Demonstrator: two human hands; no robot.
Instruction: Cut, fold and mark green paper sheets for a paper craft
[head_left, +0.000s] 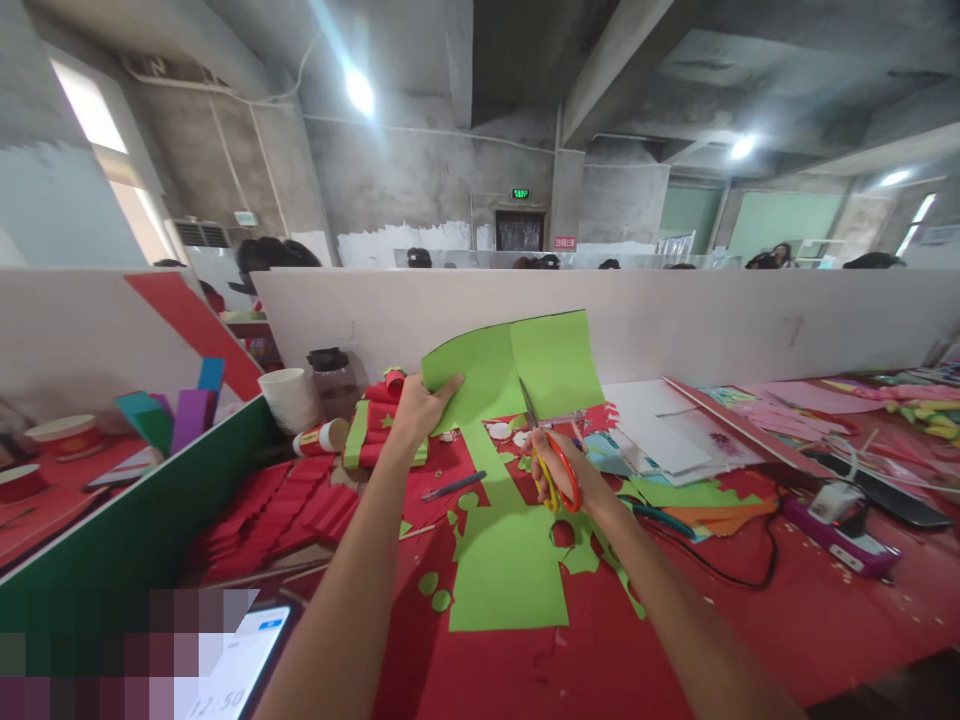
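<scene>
the green sheet [555, 365] is up in the air, just beyond the right fingers and to the right of the left fingers. the left hand [418, 408] pinches its left side, with the thumb flat on the near face. the right hand [555, 462] has its fingers closed around the handles of the scissors [574, 482], and the blades point up to the sheet. a line runs from near the blade tips to the top edge; if it is a fold or a cut, i cannot tell.

for good cutting, i think the left fingers should hold the sheet a little tight, because its left part is bending. it seems better to open the blades well, make long, calm cuts, and turn the paper more than the wrist. the left thumb should keep away from the blade path.

below the right fingers lies a green piece [510, 580], and scraps around it could catch under the scissors. a pen [454, 486] lies between the two hands, nearer to the body than the left fingertips. to the left of the left fingers are the red strips [277, 510], a small bottle [321, 438] and the paper cups [289, 400]. to the right of the right fingers, a black cable [772, 545] crosses the red table [480, 680]; the right arm may touch it if it swings wide.
</scene>
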